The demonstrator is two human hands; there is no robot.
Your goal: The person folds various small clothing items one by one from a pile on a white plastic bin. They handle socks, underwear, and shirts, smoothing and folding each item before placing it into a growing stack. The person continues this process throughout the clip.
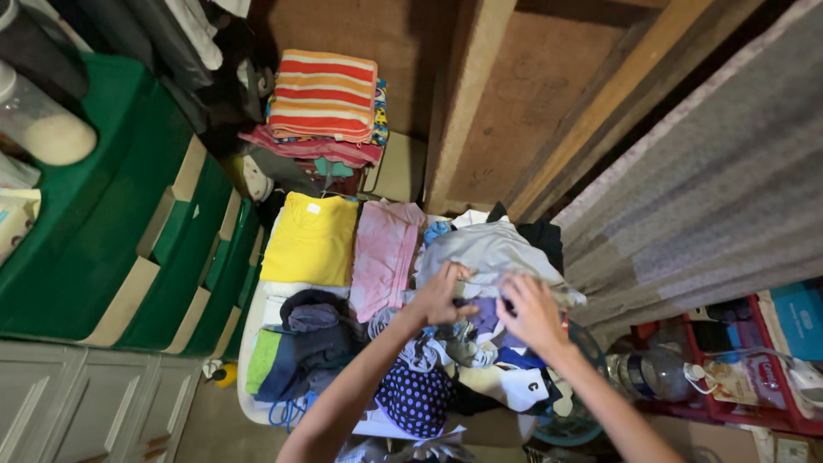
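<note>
Both hands are over the loose clothes pile on the right half of the white worktop [257, 296]. Left hand [441, 294] has its fingers curled onto the near edge of a light grey garment [493, 249], apparently pinching the fabric. Right hand [533, 313] lies palm down with fingers spread, pressing the same grey garment just right of the left hand; can't tell whether it actually grips.

The grey garment sits on top of the pile, at its far side, crumpled, not flat. Under and near it: a purple piece [484, 315] between the two hands, a navy polka-dot item [418, 396] near the left forearm, and a white piece [523, 386] under the right wrist.

Left of the pile, folded items lie flat: a pink garment [383, 255] just beside the pile and a yellow shirt [311, 238] touching it on the left. Nearer than those is a dark bundle [313, 313] and a green folded piece [264, 360] at the worktop's left edge.

Far side: a stack topped by an orange-and-white striped towel [324, 93]. Far left is a green drawer unit [111, 231]. A grey curtain [720, 189] hangs on the right, with a red rack [754, 411] holding a clear bottle [647, 373] at the near right.
</note>
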